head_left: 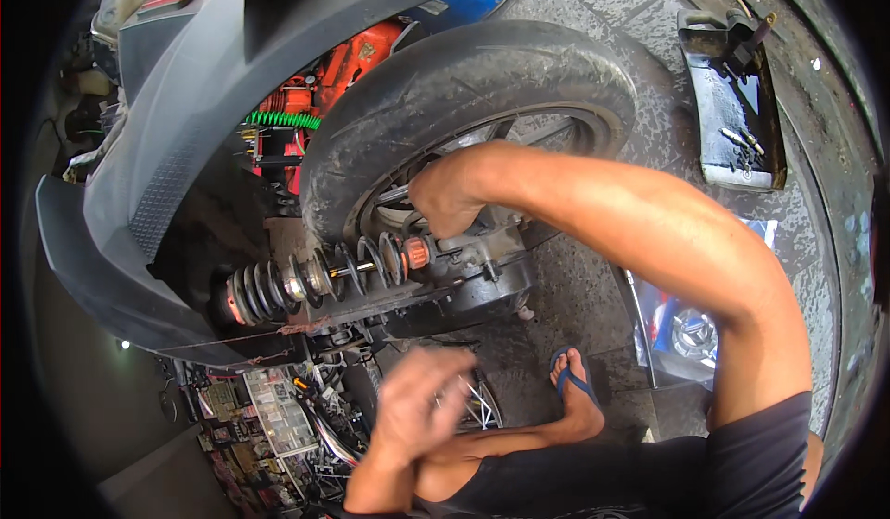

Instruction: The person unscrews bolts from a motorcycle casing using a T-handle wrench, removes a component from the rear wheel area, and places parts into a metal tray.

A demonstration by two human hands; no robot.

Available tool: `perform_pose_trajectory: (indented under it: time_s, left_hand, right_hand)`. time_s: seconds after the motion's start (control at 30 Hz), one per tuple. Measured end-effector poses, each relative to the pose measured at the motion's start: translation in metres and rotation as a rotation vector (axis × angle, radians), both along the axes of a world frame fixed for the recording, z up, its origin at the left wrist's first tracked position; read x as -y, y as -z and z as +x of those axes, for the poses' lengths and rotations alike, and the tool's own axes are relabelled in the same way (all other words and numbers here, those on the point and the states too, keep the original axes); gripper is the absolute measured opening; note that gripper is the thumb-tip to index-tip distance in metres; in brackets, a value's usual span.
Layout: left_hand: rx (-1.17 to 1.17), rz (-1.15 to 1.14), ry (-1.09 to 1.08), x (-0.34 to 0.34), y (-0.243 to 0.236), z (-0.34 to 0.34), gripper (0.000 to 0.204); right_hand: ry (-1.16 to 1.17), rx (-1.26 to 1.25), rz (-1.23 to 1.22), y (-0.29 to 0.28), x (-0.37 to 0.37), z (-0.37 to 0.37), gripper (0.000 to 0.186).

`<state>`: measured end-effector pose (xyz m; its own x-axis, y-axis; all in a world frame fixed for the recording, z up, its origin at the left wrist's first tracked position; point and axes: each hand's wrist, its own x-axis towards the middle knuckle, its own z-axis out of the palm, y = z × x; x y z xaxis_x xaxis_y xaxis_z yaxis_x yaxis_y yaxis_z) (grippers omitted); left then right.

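My right hand (450,190) reaches over the wheel rim, beside the hub of a motor scooter's wheel; its fingers are hidden behind the hand and the rim. The thick black tyre (464,69) curves above it. Just below the hand lies a dark, greasy drive casing (464,301). A shock absorber (269,294) with a black coil spring and orange end pieces runs left from the casing. My left hand (422,403) hangs in the air below the casing, smeared by motion, apart from the scooter; I see nothing clear in it.
Grey body panels (176,148) arch over the left. At the upper right, a black tray (742,174) holds a brush and small metal parts. A long metal rod (642,334) lies beside a plastic bag (691,357) with a round metal part. Cluttered parts (278,412) fill the lower left.
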<state>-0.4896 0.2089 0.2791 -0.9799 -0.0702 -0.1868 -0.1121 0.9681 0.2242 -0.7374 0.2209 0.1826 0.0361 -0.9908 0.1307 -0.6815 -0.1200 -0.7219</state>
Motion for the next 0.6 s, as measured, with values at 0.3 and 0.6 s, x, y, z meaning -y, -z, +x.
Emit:
perform_pose_trajectory:
  time_s: [0.3,0.6]
  left_hand:
    - [0.239,-0.622,-0.121,0.032,-0.002,-0.143,0.018]
    - [0.512,-0.571,-0.252,0.049,0.009,-0.169,0.024]
  right_hand:
    - [-0.078,-0.060,0.081,-0.011,-0.009,-0.010,0.034]
    - [-0.046,0.170,-0.010,0.018,-0.024,-0.026,0.032]
